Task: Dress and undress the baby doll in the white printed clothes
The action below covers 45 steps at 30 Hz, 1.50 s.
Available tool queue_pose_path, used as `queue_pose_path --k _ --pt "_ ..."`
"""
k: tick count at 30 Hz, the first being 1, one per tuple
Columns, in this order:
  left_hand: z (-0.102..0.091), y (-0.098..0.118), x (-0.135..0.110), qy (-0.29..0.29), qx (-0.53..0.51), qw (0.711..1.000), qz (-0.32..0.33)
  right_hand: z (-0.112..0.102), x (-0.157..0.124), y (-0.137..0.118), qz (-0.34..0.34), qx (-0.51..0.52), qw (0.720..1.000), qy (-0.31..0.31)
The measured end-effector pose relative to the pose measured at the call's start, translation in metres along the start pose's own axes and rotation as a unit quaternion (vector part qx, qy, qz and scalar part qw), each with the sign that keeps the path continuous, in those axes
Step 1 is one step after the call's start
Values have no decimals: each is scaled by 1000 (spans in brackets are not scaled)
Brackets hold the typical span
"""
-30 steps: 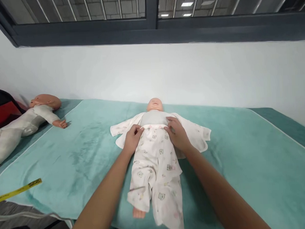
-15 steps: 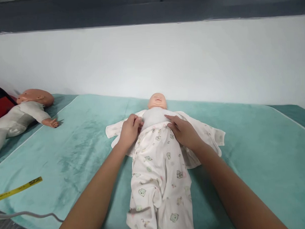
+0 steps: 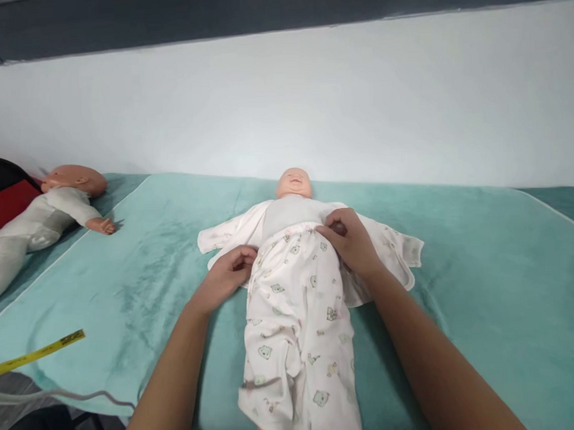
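Observation:
A baby doll (image 3: 294,184) lies on its back, head toward the wall, in a grey-white top (image 3: 291,213). Patterned white baby pants (image 3: 299,302) cover its legs up to the belly, and a small white jacket (image 3: 233,232) is spread open beneath it. Beside the hip on the left, my left hand (image 3: 229,275) has its fingers curled against the side of the pants; what lies between the fingertips is hidden. My right hand (image 3: 354,241) is closed at the right part of the waistband, thumb and fingers on its edge.
A second doll (image 3: 42,217) in a white suit lies at the left beside a red and black item (image 3: 11,206). A yellow tape (image 3: 42,354) and a grey cable (image 3: 62,395) are at the lower left. A teal cover (image 3: 482,296) lies under everything, against a white wall.
My left hand has slid down from the doll's chest side to its hip. The right hand has shifted slightly along the waistband, its fingers more curled. The view has moved a little.

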<state>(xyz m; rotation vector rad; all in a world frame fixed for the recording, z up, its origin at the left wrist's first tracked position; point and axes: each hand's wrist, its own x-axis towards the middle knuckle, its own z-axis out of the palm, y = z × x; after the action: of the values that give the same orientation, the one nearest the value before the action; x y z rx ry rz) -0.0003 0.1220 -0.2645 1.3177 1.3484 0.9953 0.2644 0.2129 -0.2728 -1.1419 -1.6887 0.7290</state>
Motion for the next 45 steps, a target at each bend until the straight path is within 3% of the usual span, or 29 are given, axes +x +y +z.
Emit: queue_pose_path --k 3,6,12,15,21,28,39,45 --pt "3 1 -7 -49 7 999 -18 -4 -9 -4 50 -34 998 -27" --pt "2 2 -9 -62 24 998 -5 -12 -21 -4 102 -14 992 -69" --pt "0 -1 -5 -97 -53 993 -29 -37 -37 -5 158 89 960 -213" --pt "5 -6 -5 -93 -116 988 -33 -39 -40 -13 179 170 937 -248" --pt "8 -15 -5 -98 -241 965 -38 -26 -44 -16 258 321 894 -179" --pt "4 -19 -2 -98 -307 945 -51 -24 -44 -8 281 372 863 -193" --pt "9 -26 -3 -50 -304 949 -62 -15 -46 -8 252 378 870 -192" --pt "15 -19 -4 -4 -282 957 -69 -4 -46 -2 227 359 898 -114"
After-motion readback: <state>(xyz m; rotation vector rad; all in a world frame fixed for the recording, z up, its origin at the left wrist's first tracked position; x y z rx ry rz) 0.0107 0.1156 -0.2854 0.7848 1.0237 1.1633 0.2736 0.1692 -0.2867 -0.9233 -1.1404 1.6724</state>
